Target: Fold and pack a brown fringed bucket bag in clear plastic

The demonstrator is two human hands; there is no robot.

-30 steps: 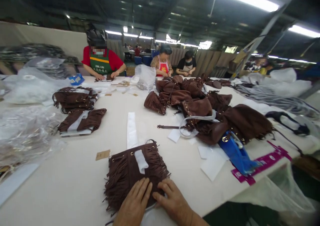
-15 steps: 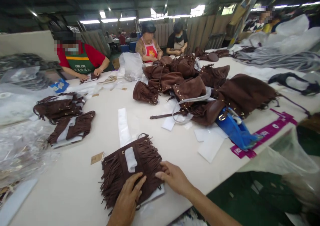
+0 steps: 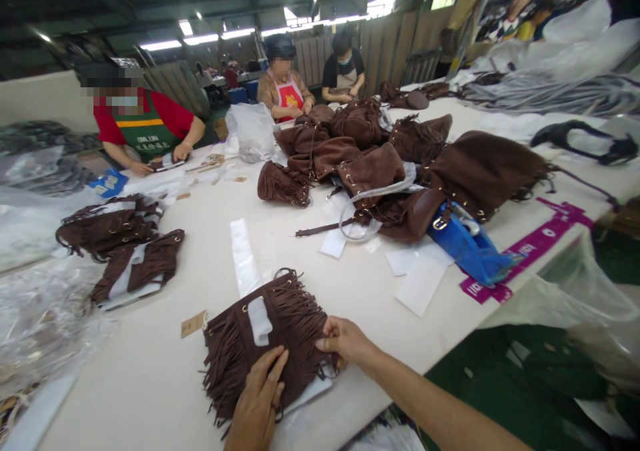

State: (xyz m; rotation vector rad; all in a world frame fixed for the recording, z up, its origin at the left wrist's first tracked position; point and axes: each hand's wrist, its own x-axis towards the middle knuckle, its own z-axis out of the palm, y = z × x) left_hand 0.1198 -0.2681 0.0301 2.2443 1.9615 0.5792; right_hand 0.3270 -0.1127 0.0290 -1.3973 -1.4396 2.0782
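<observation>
A dark brown fringed bag (image 3: 295, 304) lies flat on the table in front of me, with a folded strip of white paper (image 3: 260, 322) threaded across its middle. My left hand (image 3: 257, 391) rests on the bag's lower part, fingers stretched out over it. At the bag's right edge my right hand (image 3: 345, 341) pinches some of the fringe between thumb and fingers. White sheet material shows from under the bag's lower right side. A tan cardboard tag (image 3: 193, 324) lies at its left, and a white strip (image 3: 244, 254) extends beyond its top.
A heap of brown bags (image 3: 350, 164) covers the table's far side, beside a blue tape dispenser (image 3: 465, 244). Two fringed bags (image 3: 143, 268) lie at left near clear plastic bags (image 3: 45, 324). White sheets (image 3: 424, 278) lie at right. Co-workers (image 3: 145, 128) sit across the table.
My right hand has closed on the fringe at the bag's right edge and shifted slightly. My left hand stays on the bag. The whole view has moved slightly.
</observation>
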